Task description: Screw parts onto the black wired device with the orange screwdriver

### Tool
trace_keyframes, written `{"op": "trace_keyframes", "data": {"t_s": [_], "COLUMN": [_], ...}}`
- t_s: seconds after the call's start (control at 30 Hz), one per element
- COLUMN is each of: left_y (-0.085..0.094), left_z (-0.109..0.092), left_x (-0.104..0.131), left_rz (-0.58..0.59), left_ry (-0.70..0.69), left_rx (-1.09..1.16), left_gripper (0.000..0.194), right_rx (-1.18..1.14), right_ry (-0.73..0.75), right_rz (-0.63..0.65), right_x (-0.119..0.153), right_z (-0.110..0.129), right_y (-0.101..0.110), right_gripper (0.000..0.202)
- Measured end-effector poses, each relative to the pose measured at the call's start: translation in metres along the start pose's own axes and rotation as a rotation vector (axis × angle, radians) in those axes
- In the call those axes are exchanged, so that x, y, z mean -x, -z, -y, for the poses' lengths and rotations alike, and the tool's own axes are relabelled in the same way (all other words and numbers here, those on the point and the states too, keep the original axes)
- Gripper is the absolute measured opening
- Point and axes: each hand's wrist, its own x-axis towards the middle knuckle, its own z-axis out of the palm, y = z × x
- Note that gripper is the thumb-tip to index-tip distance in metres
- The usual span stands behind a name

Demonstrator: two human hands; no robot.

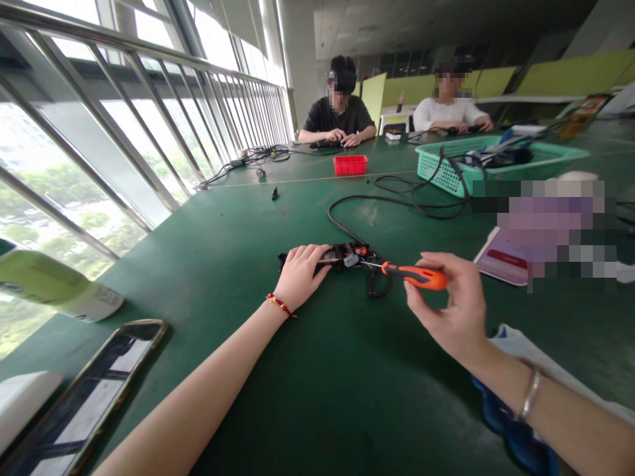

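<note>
An opened black corded device (342, 254) lies on the green table, with wires, a grey part and an orange-red part showing inside. My left hand (300, 276) is laid over its left end, fingers curled round it and holding it down. Between the fingertips and thumb of my right hand (454, 301) is the end of an orange and black screwdriver (417, 274). Its shaft points left, and the tip reaches the inner parts of the device; whether it sits in a screw is too small to tell. A black loop-shaped part (380, 285) sits just below the device's right end.
A black cable (342, 201) runs from the device toward a green basket (501, 173) of cables and parts. Beyond stand a red tray (350, 165) and two people at work. Phones (114, 390) and a bottle (54, 281) lie at the sides; a metal railing (149, 73) borders the left.
</note>
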Motion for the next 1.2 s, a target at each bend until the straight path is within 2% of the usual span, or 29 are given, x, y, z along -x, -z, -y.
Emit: {"op": "trace_keyframes", "data": {"t_s": [0.1, 0.27, 0.33, 0.4, 0.5, 0.57, 0.67, 0.73, 0.9, 1.0, 1.13, 1.2], "left_y": [0.0, -0.0002, -0.0003, -0.0004, -0.0002, -0.0002, -0.0004, -0.0006, -0.0003, 0.0, 0.0001, 0.0003], "left_z": [0.0, 0.0, -0.0001, -0.0003, -0.0003, -0.0001, 0.0005, 0.0008, 0.0002, -0.0002, 0.0, 0.0002], "left_x": [-0.0001, -0.0006, -0.0006, -0.0006, -0.0007, -0.0007, -0.0007, -0.0005, -0.0003, -0.0008, -0.0014, -0.0011], "left_rz": [0.004, 0.007, 0.006, 0.004, 0.005, 0.007, 0.009, 0.007, 0.004, 0.005, 0.007, 0.007], "left_ry": [-0.001, -0.002, 0.002, 0.006, 0.005, 0.005, 0.007, 0.008, 0.004, 0.005, 0.009, 0.007], "left_rx": [0.0, -0.001, -0.007, -0.012, -0.015, -0.013, -0.011, -0.009, 0.001, 0.006, 0.013, 0.011], "left_gripper": [0.03, 0.031, 0.031, 0.031, 0.031, 0.031, 0.032, 0.032, 0.031, 0.031, 0.031, 0.031], "right_rx": [0.029, 0.066, 0.049, 0.033, 0.015, 0.045, 0.063, 0.043, -0.005, 0.019, 0.033, 0.025], "right_ry": [-0.002, -0.227, -0.22, -0.148, -0.073, -0.085, -0.191, -0.249, -0.133, -0.124, -0.27, -0.283], "right_rz": [0.029, 0.158, 0.096, 0.014, 0.001, 0.026, 0.109, 0.121, -0.049, -0.007, 0.127, 0.123], "right_x": [0.0006, -0.0011, -0.0014, -0.0008, 0.0007, 0.0008, -0.0016, -0.0034, -0.0021, -0.0004, -0.0019, -0.0026], "right_z": [0.0004, 0.0029, 0.0021, 0.0004, -0.0008, 0.0003, 0.003, 0.0033, -0.0008, -0.0006, 0.0025, 0.0028], "right_y": [0.0008, 0.0039, 0.0027, 0.0007, -0.0009, 0.0001, 0.0029, 0.0033, -0.0006, 0.0, 0.004, 0.0043], "right_gripper": [0.043, 0.014, 0.019, 0.031, 0.042, 0.037, 0.018, 0.014, 0.039, 0.036, 0.015, 0.015]}}
